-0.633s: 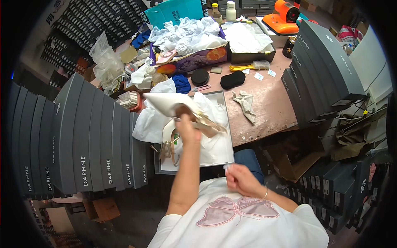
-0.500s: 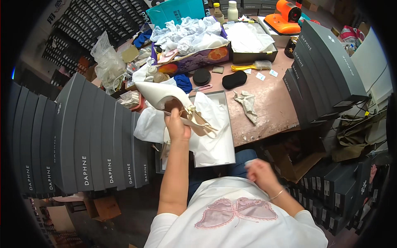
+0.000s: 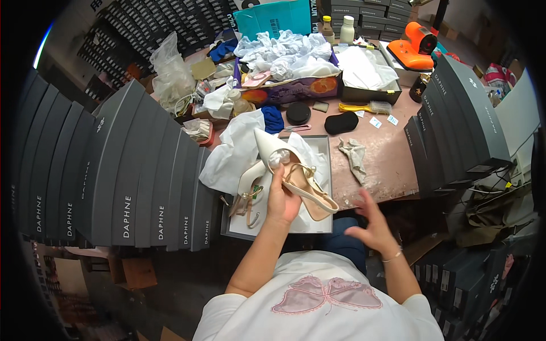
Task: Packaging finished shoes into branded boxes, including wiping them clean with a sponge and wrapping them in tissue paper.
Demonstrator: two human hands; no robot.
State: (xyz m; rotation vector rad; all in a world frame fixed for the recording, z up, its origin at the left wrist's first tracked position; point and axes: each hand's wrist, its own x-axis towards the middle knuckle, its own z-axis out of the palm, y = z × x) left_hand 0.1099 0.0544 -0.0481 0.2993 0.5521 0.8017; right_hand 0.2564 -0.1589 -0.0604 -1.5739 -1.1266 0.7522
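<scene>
My left hand (image 3: 282,199) is curled round the middle of a cream pointed slingback shoe (image 3: 287,170), holding it up over the open shoe box (image 3: 324,227) that lies on the counter (image 3: 387,165) right in front of me. The toe points away from me and the heel end hangs out toward my right. My right hand (image 3: 369,224) holds nothing; its fingers are spread and it hovers just right of the box, near the counter's edge.

The grip looks thin to me: I have the shoe by its narrow waist, so the heavier heel end could swing down and twist it loose. If it drops, it lands on the second shoe (image 3: 247,190) lying in the white tissue paper (image 3: 233,156) inside the box, and the pale surfaces could scuff each other. The thin strap with its small bow looks easy to snag or bend under my fingers. The counter beside the box is dusty and stained, with a crumpled grey rag (image 3: 355,159) near it, so setting pale material down there would likely mark it. The tall row of grey boxes (image 3: 142,182) at my left stands close to my elbow, and a wide move could knock it.
</scene>
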